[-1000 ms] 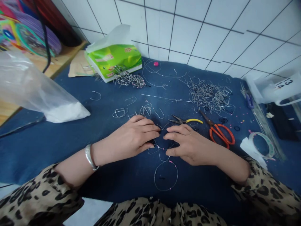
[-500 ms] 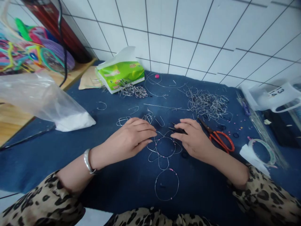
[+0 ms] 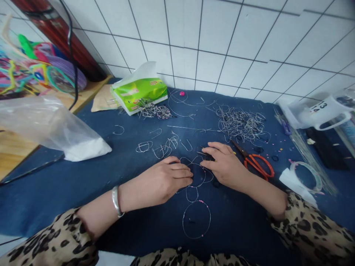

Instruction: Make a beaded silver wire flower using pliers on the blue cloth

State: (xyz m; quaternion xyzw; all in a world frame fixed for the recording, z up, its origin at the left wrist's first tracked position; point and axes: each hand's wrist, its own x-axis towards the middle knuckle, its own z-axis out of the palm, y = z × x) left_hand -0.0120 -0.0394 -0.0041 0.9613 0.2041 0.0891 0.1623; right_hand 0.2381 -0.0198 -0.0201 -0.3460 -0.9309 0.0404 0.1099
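A flower-shaped piece of thin wire with tiny pink beads (image 3: 200,176) lies on the blue cloth (image 3: 138,207) between my hands. My left hand (image 3: 163,181) rests on its left side, fingers together and curled over the wire. My right hand (image 3: 225,165) sits just right of it, fingers closed over small pliers (image 3: 205,154) whose yellow handle barely shows under the hand. A round wire ring with pink beads (image 3: 196,220) lies in front of the flower, closer to me. Leopard-print sleeves cover both arms, and a silver bangle sits on my left wrist.
Orange-handled scissors (image 3: 257,165) lie right of my right hand. A big tangle of wire pieces (image 3: 241,123) sits behind them, bent wire loops (image 3: 164,149) behind my left hand. A green tissue pack (image 3: 140,94), a plastic bag (image 3: 52,127), a tape roll (image 3: 306,176) and a white tub (image 3: 321,111) ring the cloth.
My right hand left the wire and moved back and right onto the pliers. My left hand slid toward me along the wire flower. The view tilted up a little.
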